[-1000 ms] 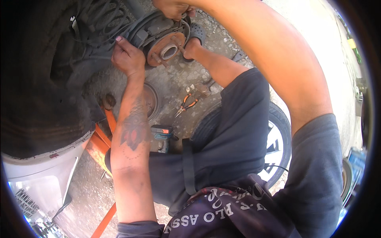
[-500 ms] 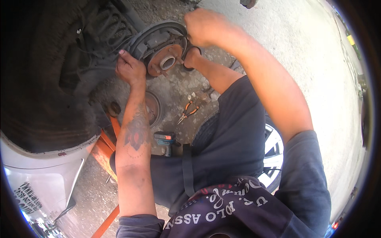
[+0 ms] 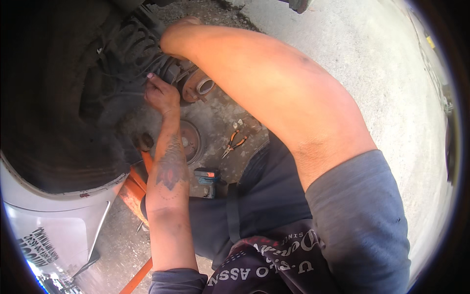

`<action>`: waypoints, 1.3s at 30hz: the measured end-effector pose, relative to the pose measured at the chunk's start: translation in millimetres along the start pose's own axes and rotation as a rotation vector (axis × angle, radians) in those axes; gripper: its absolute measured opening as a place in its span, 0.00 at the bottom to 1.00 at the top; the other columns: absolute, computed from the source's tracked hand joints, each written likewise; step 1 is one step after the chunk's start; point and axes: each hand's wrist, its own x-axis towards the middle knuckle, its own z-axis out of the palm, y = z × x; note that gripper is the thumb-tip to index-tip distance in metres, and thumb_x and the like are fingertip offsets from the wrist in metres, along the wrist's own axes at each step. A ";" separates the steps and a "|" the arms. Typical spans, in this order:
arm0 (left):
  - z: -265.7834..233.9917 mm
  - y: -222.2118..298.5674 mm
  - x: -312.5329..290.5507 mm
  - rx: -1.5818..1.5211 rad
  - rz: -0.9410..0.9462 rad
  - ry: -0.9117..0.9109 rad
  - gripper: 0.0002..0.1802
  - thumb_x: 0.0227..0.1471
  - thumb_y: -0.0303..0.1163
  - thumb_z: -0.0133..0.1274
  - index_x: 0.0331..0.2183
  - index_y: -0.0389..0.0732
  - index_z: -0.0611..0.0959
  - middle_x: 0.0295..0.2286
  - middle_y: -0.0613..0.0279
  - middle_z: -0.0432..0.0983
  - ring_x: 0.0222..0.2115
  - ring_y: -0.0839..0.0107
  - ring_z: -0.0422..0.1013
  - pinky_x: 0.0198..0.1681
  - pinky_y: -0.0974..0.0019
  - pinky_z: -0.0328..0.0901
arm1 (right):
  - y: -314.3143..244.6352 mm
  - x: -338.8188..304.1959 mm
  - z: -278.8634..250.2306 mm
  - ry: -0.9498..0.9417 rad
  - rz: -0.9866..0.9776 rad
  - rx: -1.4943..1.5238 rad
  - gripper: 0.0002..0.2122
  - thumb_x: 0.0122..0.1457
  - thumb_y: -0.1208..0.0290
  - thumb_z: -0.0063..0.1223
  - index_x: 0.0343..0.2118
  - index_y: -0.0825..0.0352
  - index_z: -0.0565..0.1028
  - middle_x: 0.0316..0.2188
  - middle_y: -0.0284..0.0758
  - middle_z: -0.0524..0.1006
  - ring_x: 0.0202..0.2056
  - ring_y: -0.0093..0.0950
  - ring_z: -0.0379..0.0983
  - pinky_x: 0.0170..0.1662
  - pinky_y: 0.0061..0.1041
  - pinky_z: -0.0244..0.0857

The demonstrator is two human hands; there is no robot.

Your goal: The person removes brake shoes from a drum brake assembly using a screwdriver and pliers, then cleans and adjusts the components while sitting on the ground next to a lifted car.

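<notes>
A rusty wheel hub (image 3: pixel 193 90) with a round open centre sits in front of the drum brake assembly (image 3: pixel 172 73). Beside the assembly's left side is my left hand (image 3: pixel 161 94), its thumb raised and its fingers curled closed; what they grip is hidden. My right arm stretches across the top of the brake. The right hand (image 3: pixel 178 34) lies at the brake's far edge, beside the coil spring (image 3: pixel 131 45), with its fingers out of sight. Much of the brake is covered by that forearm.
On the ground lie a brake drum (image 3: pixel 193 142), orange-handled needle-nose pliers (image 3: pixel 234 144) and a blue cordless tool (image 3: pixel 206 176). An orange metal stand (image 3: pixel 131 191) is left of my left forearm. The car's wheel arch (image 3: pixel 63 191) borders the left side.
My right hand has moved left across the brake to its far side, and the forearm now covers part of the assembly. My left hand has stayed nearly in place.
</notes>
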 end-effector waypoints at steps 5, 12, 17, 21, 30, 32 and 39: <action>5.0 -6.5 -2.7 0.130 -0.034 0.043 0.28 0.65 0.42 0.40 0.29 0.24 0.81 0.26 0.33 0.77 0.28 0.35 0.72 0.32 0.43 0.64 | -4.2 15.8 8.7 -0.069 0.099 0.105 0.15 0.54 0.62 0.59 0.46 0.55 0.81 0.42 0.27 0.80 0.40 0.31 0.78 0.29 0.40 0.69; 2.5 -13.0 -0.4 0.083 -0.032 0.014 0.29 0.66 0.42 0.39 0.28 0.25 0.80 0.24 0.34 0.76 0.28 0.35 0.71 0.30 0.44 0.64 | -2.1 30.2 27.1 -0.005 -0.044 -0.070 0.11 0.47 0.60 0.66 0.33 0.57 0.82 0.29 0.29 0.81 0.28 0.28 0.78 0.26 0.30 0.70; 10.5 -28.4 -5.8 0.223 0.022 -0.002 0.29 0.66 0.43 0.39 0.30 0.25 0.80 0.27 0.34 0.77 0.30 0.35 0.72 0.30 0.46 0.64 | 7.2 -22.3 5.6 -0.184 -0.139 -0.177 0.10 0.51 0.64 0.60 0.36 0.58 0.84 0.35 0.37 0.82 0.38 0.32 0.80 0.35 0.35 0.74; 17.3 -27.5 -11.7 0.054 -0.151 -0.004 0.28 0.66 0.44 0.40 0.34 0.26 0.81 0.29 0.34 0.78 0.31 0.37 0.75 0.31 0.46 0.65 | 71.6 -97.5 64.1 -0.033 -0.042 0.103 0.12 0.56 0.68 0.54 0.39 0.67 0.82 0.45 0.42 0.80 0.47 0.40 0.77 0.46 0.40 0.74; -29.4 2.5 -10.1 -0.005 -0.140 -0.285 0.27 0.64 0.47 0.41 0.45 0.29 0.77 0.41 0.35 0.75 0.45 0.42 0.71 0.53 0.52 0.61 | 139.2 -113.6 76.5 0.122 -0.021 0.246 0.17 0.53 0.58 0.62 0.27 0.73 0.79 0.21 0.44 0.78 0.22 0.40 0.74 0.28 0.39 0.64; -34.8 12.4 -24.7 -0.056 -0.033 -0.225 0.28 0.63 0.44 0.44 0.54 0.30 0.72 0.50 0.35 0.70 0.53 0.43 0.66 0.60 0.53 0.57 | 141.2 -120.9 104.4 0.217 0.015 0.917 0.15 0.56 0.61 0.62 0.27 0.71 0.77 0.19 0.36 0.75 0.19 0.29 0.70 0.24 0.30 0.61; -55.0 15.9 -54.2 0.127 0.125 -0.125 0.30 0.55 0.33 0.54 0.58 0.36 0.71 0.55 0.42 0.63 0.56 0.49 0.64 0.56 0.52 0.61 | 97.8 -92.0 186.5 0.414 0.326 1.773 0.12 0.58 0.65 0.62 0.26 0.63 0.71 0.18 0.25 0.68 0.16 0.15 0.61 0.19 0.18 0.54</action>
